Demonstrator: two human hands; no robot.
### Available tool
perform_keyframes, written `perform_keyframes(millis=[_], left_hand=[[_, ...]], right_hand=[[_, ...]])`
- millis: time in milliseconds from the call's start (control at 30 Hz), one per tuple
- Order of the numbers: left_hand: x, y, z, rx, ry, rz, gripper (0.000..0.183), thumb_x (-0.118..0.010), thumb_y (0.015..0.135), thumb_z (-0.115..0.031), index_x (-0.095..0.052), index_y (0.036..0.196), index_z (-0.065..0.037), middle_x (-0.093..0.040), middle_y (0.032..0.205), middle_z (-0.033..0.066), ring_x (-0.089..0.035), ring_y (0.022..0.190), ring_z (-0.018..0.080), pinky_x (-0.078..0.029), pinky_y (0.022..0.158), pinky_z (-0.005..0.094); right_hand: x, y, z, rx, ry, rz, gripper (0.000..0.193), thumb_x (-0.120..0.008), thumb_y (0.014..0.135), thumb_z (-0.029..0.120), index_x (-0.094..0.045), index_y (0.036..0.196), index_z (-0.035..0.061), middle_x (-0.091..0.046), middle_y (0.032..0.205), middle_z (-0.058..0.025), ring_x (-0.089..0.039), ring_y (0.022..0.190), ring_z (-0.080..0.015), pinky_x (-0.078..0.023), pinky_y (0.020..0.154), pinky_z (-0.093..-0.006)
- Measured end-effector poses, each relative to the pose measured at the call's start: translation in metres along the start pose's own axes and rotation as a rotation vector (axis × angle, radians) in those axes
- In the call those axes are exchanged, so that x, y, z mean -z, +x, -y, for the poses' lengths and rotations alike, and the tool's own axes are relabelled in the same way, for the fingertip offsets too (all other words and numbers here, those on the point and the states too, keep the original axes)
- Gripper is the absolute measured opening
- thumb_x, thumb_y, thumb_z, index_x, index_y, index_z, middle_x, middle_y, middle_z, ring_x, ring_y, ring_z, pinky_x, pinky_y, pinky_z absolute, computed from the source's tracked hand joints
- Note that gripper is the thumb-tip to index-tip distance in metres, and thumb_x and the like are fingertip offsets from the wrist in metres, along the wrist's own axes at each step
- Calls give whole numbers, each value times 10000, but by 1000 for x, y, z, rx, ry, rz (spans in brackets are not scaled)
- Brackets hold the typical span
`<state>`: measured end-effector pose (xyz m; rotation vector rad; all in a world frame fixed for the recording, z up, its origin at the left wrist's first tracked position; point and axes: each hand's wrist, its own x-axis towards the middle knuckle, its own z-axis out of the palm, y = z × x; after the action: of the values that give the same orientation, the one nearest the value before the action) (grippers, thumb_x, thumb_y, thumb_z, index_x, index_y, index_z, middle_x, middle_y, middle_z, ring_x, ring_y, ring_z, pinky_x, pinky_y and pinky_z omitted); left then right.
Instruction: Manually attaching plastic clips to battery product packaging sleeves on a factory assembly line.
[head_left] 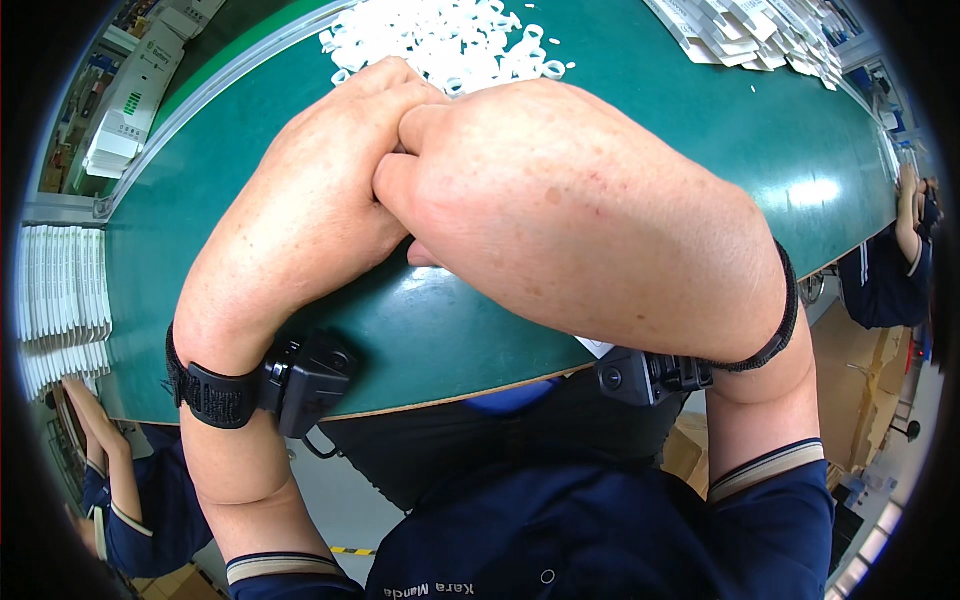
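Observation:
My left hand (335, 150) and my right hand (500, 165) meet above the green table (440, 325), close to a pile of small white ring-shaped plastic pieces (430, 40). The right hand's thumb and curled fingers press against the left hand. Both hands are closed, with their backs toward me. Whatever lies between the fingers is hidden behind them. A black strap with a small camera (318, 383) sits on the left forearm, and another small camera (635, 378) is strapped to the right one.
Flat white cartons (750, 30) lie heaped at the far right. A stack of white cartons (65, 300) stands at the left edge, and a white box (135, 110) lies beyond the metal rail. Other people work at the left (150, 500) and right (885, 270).

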<state>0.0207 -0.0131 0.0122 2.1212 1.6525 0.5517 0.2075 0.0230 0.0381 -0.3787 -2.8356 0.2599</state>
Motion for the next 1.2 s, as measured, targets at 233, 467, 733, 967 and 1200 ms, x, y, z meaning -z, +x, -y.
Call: perform_keyframes(millis=[233,467,733,967,1200], left_hand=[[3,-1,-3,-4,3,12,293,-710,884,-67,-656,1165,-7,-644,1124,82,-613,1067,172,-473,946,280],[3,-3,-5,17,40,59,281,-685,895,-60,-647,1170,-16,-628,1105,71,-608,1070,171,-459,954,268],[1,-2,-1,-26,20,-3,316,-728,815,-73,-672,1122,-25,-624,1070,101,-619,1000,265,-489,907,325],[2,-2,-3,23,-3,19,326,-730,831,-67,-659,1146,-18,-626,1091,95,-621,1033,234,-480,928,309],[4,-2,-4,33,21,41,312,-701,874,-41,-649,1180,-12,-621,1122,71,-604,1068,167,-461,959,277]], right_hand=[[0,-2,-1,-2,0,-2,176,-730,759,143,-636,869,43,-655,828,-122,-673,825,-311,-548,713,-387],[1,-4,2,-13,-13,-5,175,-728,754,140,-635,869,45,-652,826,-117,-672,823,-305,-547,709,-382],[1,-6,3,-22,-20,-7,175,-726,749,137,-635,870,49,-650,823,-112,-671,821,-298,-547,703,-378],[2,-5,4,-29,-25,-10,175,-724,745,134,-635,870,51,-647,821,-107,-670,820,-292,-546,699,-374],[2,-4,5,-34,-28,-8,175,-722,740,131,-635,871,54,-645,819,-102,-669,819,-286,-546,694,-370]])
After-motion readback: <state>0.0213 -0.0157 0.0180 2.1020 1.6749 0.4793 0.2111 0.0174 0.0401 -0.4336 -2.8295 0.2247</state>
